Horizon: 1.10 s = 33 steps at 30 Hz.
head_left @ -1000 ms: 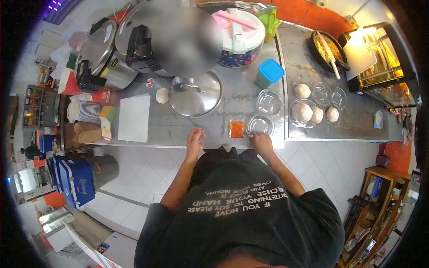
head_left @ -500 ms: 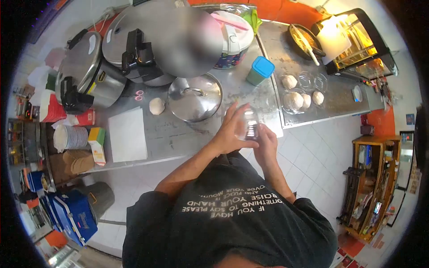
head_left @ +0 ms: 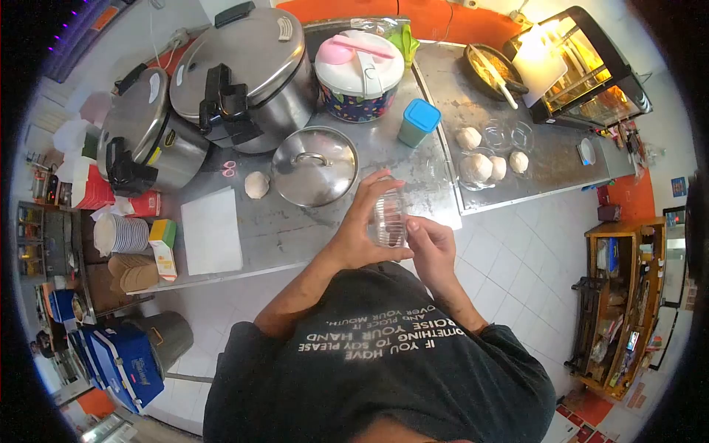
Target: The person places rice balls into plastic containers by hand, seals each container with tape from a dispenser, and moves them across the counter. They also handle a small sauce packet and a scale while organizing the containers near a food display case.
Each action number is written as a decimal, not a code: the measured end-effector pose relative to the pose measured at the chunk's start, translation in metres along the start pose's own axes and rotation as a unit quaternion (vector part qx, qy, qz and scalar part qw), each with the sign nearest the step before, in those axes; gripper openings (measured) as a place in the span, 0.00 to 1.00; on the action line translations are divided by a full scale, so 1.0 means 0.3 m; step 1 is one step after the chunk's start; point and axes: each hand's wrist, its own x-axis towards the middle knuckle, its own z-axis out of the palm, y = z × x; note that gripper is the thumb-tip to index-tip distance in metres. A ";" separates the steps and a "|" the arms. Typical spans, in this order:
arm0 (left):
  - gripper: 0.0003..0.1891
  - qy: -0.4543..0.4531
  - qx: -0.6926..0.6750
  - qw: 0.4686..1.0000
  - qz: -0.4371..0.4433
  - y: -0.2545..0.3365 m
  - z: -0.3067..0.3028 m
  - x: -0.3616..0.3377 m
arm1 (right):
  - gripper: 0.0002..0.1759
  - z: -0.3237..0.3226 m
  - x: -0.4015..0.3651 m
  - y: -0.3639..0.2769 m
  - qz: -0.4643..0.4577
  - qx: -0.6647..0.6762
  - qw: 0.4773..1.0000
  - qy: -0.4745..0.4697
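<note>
Both my hands hold a clear plastic container lifted above the front edge of the steel counter. My left hand wraps around its left side and top. My right hand grips its right and lower side. A round steel lid lies on the counter just beyond my left hand. Clear bowls with pale dough balls sit farther right.
Two large steel cookers and a floral rice cooker stand at the back. A teal-lidded tub, a white board, a lone dough ball, stacked plates and a lit display case surround the area.
My hands left the counter edge, took up the clear container and raised it. It now sits slightly lower and nearer my body than half a second ago.
</note>
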 end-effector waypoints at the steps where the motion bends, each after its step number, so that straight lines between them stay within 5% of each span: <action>1: 0.50 0.002 0.015 1.000 0.003 0.004 0.005 0.001 | 0.14 -0.010 -0.001 -0.005 -0.006 -0.017 1.000 -0.003; 12: 0.49 0.025 0.059 0.998 0.011 0.045 0.113 0.014 | 0.09 -0.120 0.015 -0.088 -0.031 -0.079 0.996 -0.039; 17: 0.47 0.046 0.196 0.979 0.012 0.062 0.136 -0.045 | 0.04 -0.199 0.069 -0.098 0.068 -0.115 0.973 -0.189; 20: 0.46 0.079 0.197 0.977 -0.003 0.035 0.140 -0.116 | 0.04 -0.193 0.074 -0.080 0.058 -0.113 0.973 -0.193; 22: 0.44 0.184 -0.051 0.981 -0.017 0.007 0.129 -0.185 | 0.05 -0.199 0.106 -0.074 0.051 -0.054 0.984 -0.161; 23: 0.44 0.197 -0.045 0.979 -0.020 0.005 0.123 -0.223 | 0.06 -0.206 0.129 -0.102 0.046 -0.078 0.976 -0.199; 25: 0.43 0.279 -0.239 0.928 -0.062 0.053 0.101 -0.285 | 0.06 -0.212 0.152 -0.102 0.038 -0.056 0.969 -0.237; 27: 0.42 0.307 -0.201 0.930 -0.015 0.016 0.037 -0.370 | 0.08 -0.194 0.181 -0.112 0.130 0.095 0.970 -0.184; 29: 0.41 0.366 -0.434 0.820 0.072 0.046 -0.050 -0.475 | 0.11 -0.213 0.260 -0.118 0.184 0.171 0.962 -0.110; 31: 0.42 0.384 -0.458 0.791 0.129 0.055 -0.163 -0.600 | 0.09 -0.111 0.278 -0.179 0.139 0.122 0.981 0.060; 33: 0.41 0.483 -0.374 0.775 0.159 0.071 -0.279 -0.701 | 0.09 -0.129 0.286 -0.165 0.128 0.145 0.981 0.034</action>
